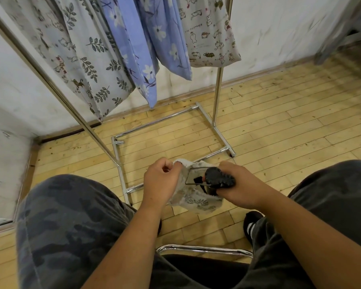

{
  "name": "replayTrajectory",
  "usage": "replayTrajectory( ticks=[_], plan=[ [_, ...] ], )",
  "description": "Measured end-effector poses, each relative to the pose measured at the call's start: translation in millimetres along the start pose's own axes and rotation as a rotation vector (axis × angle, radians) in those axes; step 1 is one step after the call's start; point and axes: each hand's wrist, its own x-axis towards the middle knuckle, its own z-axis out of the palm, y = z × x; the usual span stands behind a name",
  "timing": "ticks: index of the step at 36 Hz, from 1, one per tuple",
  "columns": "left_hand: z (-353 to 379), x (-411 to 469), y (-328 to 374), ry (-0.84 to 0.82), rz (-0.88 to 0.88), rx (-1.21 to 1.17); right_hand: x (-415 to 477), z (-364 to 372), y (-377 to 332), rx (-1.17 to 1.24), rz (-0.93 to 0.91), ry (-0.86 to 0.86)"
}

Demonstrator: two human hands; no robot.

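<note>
Left hand (162,182) pinches the top edge of the leaf-print cloth (196,200), pulling it taut. Right hand (241,185) grips the black clip hanger (219,178) against that edge, probably to clamp it. Cloth hangs between the knees, short of the rack (217,97).
</note>
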Motion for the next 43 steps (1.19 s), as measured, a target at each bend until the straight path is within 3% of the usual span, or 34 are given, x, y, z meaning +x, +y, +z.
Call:
replayTrajectory(
  ticks=[8,15,19,23,26,32,36,43],
  plan=[
    [-1.2,0.4,6.0,-0.058,-0.048,-0.091,-2.6,-1.9,0.2,-0.061,-0.058,-0.057],
    [-4.1,-9.1,19.3,-0.241,0.012,-0.182,2.5,0.7,-0.4,0.022,0.044,0.118],
    [1.6,-13.4,25.4,-0.381,0.025,-0.208,-0.9,-3.5,-3.0,0.174,0.081,0.128],
    [6.2,-14.1,30.0,-0.392,0.019,-0.256,-0.3,3.4,-6.3,0.128,0.141,0.208],
    [5.1,-8.7,22.4,-0.389,-0.053,-0.186,3.1,7.3,-4.9,0.132,0.157,0.287],
    [5.3,-10.8,4.5,-0.397,-0.373,-0.069,4.7,9.4,-4.2,0.184,0.208,0.410],
    [14.4,-15.4,-12.5,-0.541,-0.632,-0.062,5.7,10.4,-8.0,0.169,0.152,0.450],
    [22.1,-8.3,-11.4,-0.322,-0.561,-0.438,8.0,14.7,1.2,0.057,0.116,0.403]
  ],
)
